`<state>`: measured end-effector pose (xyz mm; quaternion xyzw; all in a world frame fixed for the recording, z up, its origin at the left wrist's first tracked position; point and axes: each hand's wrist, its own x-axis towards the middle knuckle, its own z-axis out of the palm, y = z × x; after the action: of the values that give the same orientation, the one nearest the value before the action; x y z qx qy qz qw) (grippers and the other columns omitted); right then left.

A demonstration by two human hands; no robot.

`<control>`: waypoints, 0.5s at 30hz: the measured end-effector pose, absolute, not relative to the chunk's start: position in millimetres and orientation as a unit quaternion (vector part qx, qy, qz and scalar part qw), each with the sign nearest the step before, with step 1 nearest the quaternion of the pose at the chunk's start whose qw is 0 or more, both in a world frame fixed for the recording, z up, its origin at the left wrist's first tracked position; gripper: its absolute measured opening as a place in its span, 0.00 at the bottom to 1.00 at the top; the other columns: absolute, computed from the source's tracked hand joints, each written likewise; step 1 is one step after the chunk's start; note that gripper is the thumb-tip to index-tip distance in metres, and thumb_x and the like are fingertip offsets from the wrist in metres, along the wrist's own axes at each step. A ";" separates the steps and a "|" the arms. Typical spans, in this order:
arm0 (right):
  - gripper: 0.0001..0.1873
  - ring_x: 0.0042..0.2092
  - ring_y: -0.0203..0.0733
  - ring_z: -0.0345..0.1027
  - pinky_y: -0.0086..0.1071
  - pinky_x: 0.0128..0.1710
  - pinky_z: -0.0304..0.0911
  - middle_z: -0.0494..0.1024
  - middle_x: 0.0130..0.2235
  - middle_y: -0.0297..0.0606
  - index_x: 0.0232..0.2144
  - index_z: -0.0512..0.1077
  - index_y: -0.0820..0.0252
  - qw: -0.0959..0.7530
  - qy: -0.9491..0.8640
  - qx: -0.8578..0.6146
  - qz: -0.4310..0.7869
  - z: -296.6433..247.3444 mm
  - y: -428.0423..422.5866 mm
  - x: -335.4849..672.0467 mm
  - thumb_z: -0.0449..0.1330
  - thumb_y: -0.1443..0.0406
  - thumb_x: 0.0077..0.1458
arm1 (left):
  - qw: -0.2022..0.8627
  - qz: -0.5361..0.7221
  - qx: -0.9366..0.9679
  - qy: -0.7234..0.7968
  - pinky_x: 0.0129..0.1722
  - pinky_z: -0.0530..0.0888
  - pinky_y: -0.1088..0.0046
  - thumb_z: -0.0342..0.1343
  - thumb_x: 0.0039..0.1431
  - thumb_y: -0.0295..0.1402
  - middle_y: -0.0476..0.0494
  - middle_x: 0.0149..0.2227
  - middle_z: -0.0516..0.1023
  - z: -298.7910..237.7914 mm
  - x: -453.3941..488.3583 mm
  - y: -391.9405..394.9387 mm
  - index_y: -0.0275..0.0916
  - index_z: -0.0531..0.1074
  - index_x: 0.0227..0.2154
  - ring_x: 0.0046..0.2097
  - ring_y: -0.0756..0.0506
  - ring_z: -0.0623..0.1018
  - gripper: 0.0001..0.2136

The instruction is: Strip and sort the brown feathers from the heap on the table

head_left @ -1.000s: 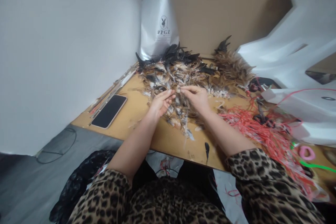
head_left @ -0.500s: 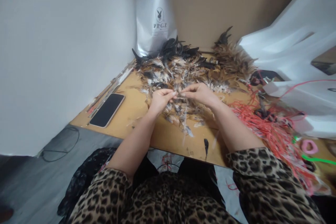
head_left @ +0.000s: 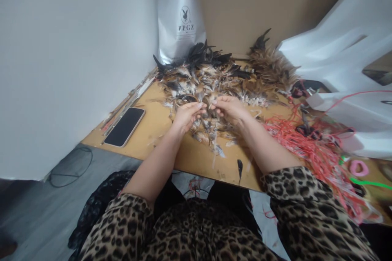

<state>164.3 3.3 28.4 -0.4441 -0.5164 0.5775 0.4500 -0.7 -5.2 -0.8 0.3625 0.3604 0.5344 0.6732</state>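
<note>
Handling feathers (head_left: 211,97).
Left hand (head_left: 190,115) and right hand (head_left: 229,108) are pinching closed, seemingly on feathers; next move is probably needing steadiness.

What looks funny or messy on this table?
One thing that looks like a dark feather lies alone near the front edge of the table, away from the big feather pile. The red strings on the right are a jumbled tangle, with no neat bundles.
</note>
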 end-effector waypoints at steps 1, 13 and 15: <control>0.17 0.19 0.27 0.56 0.23 0.16 0.49 0.74 0.24 0.35 0.21 0.68 0.63 0.464 -0.499 -0.435 0.588 26.9 3.7 162.2 0.67 0.57 0.33 | 0.684 0.520 0.364 0.359 0.22 0.66 0.84 0.63 0.43 0.30 0.41 0.32 0.78 -1.7 -0.9 -5.0 0.32 0.75 0.29 0.28 0.54 0.76 0.09; 0.17 0.18 0.27 0.49 0.24 0.18 0.45 0.62 0.15 0.26 0.20 0.66 0.60 0.521 -0.496 -0.429 0.546 10.5 5.1 144.8 0.66 0.55 0.34 | 0.705 0.484 0.375 0.358 0.22 0.66 0.85 0.62 0.44 0.30 0.41 0.29 0.78 -2.9 0.8 -6.0 0.31 0.75 0.30 0.26 0.56 0.74 0.09; 0.17 0.18 0.27 0.50 0.25 0.18 0.46 0.62 0.16 0.26 0.20 0.66 0.60 0.521 -0.503 -0.442 0.530 9.9 3.7 142.7 0.65 0.55 0.35 | 0.700 0.484 0.381 0.362 0.22 0.66 0.85 0.63 0.43 0.30 0.42 0.28 0.77 -2.2 1.3 -7.1 0.31 0.75 0.29 0.26 0.55 0.74 0.09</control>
<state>142.7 3.7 9.9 -0.4425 -0.5026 0.5297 0.5206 1.3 -7.1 -2.2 0.3808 0.3617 0.4839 0.7000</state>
